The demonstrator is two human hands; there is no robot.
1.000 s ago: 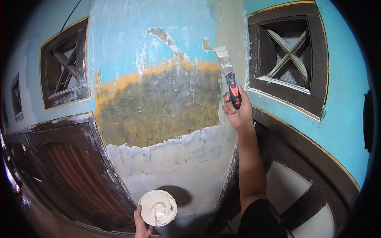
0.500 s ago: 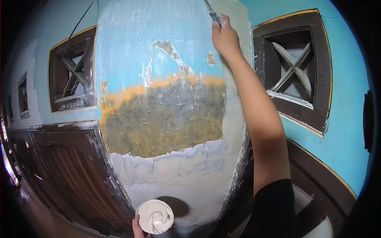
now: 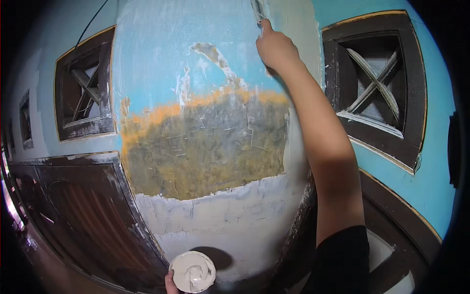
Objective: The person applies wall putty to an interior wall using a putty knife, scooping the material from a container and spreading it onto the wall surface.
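Since half a second ago the right hand sits a touch lower and more central on the wall, arm still stretched up along the pillar's right edge; a second ago it was far lower, beside the window, with the scraper's red handle plainly showing. Now the fingers are curled tight around the handle of the putty knife, whose pale blade pokes up past the top edge of view, pressed against the blue paint near the wall's upper right corner. Below the hand, the blue gives way to an orange band and then a broad scraped patch of grey-green, with a strip of whitish filler along the wall's lower edge. At the bottom edge, the left hand holds up a round white tub of putty; only a thumb and a bit of palm show, gripping the rim. Dark wooden lattice windows flank the pillar, one to the left, one to the right.
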